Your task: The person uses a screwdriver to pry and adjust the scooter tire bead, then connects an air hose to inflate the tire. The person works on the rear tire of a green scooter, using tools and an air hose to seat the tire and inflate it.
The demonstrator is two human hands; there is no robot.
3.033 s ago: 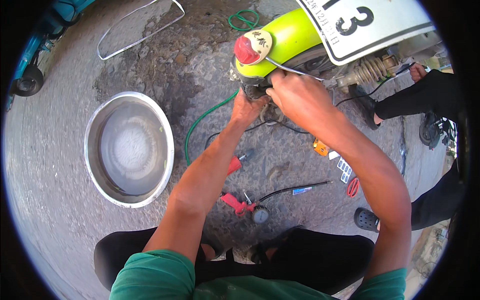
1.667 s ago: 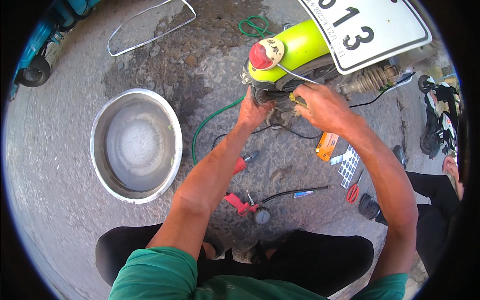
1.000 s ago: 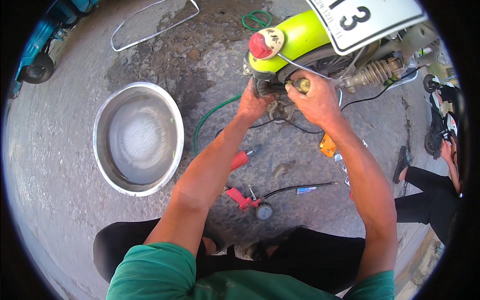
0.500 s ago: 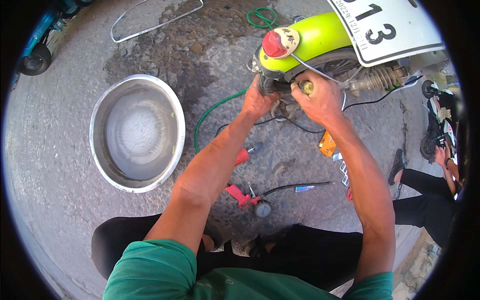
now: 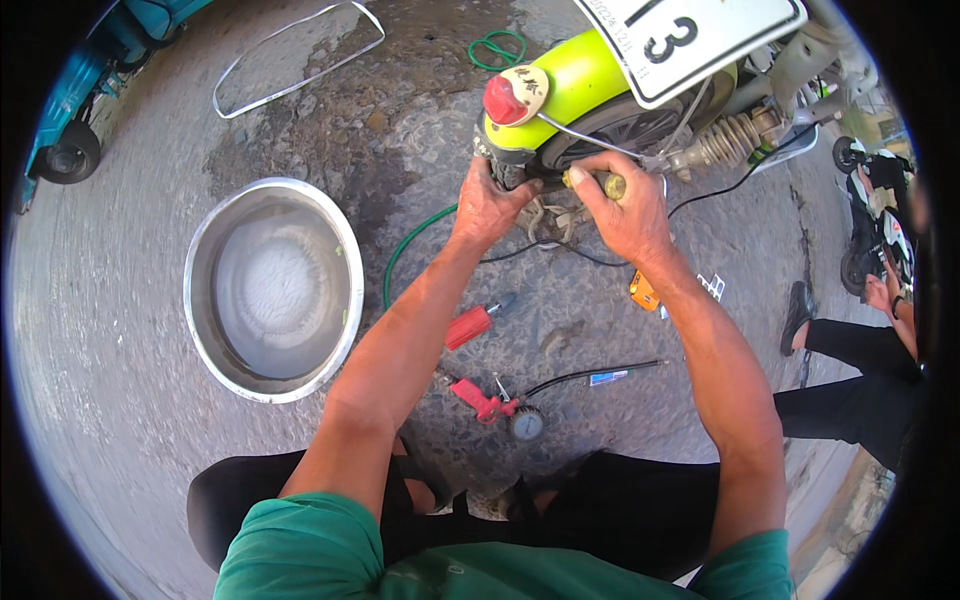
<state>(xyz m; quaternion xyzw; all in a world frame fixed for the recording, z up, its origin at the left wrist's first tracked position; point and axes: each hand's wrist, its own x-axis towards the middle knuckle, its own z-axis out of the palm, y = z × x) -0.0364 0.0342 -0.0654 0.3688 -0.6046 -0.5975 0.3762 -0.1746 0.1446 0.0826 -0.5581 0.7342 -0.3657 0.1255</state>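
A scooter's lime-green rear fender (image 5: 590, 72), with a red lamp (image 5: 508, 98) and white plate (image 5: 690, 40), sits at the upper middle. Under it, my left hand (image 5: 484, 208) grips the dark tyre (image 5: 515, 172) at the left end. My right hand (image 5: 625, 220) is closed on a yellow-handled tool (image 5: 612, 186) just right of the left hand, at the wheel; the tool's tip is hidden. Below my hands lie loops of black cable (image 5: 583, 256), a red-handled tool (image 5: 467, 326) and a red inflator gun with gauge (image 5: 480, 398).
A metal basin of water (image 5: 196, 290) is left; a green hose (image 5: 405, 248) runs beside it. An orange box (image 5: 643, 290) lies under my right arm. A white loop (image 5: 230, 100), a teal vehicle (image 5: 70, 95), a person's legs (image 5: 840, 380) and another scooter (image 5: 862, 230) occupy the sides.
Since the first frame, the yellow-handled tool has come into view in my right hand, which sits slightly right and lower. My left hand stays on the tyre. The other person's legs have shifted lower.
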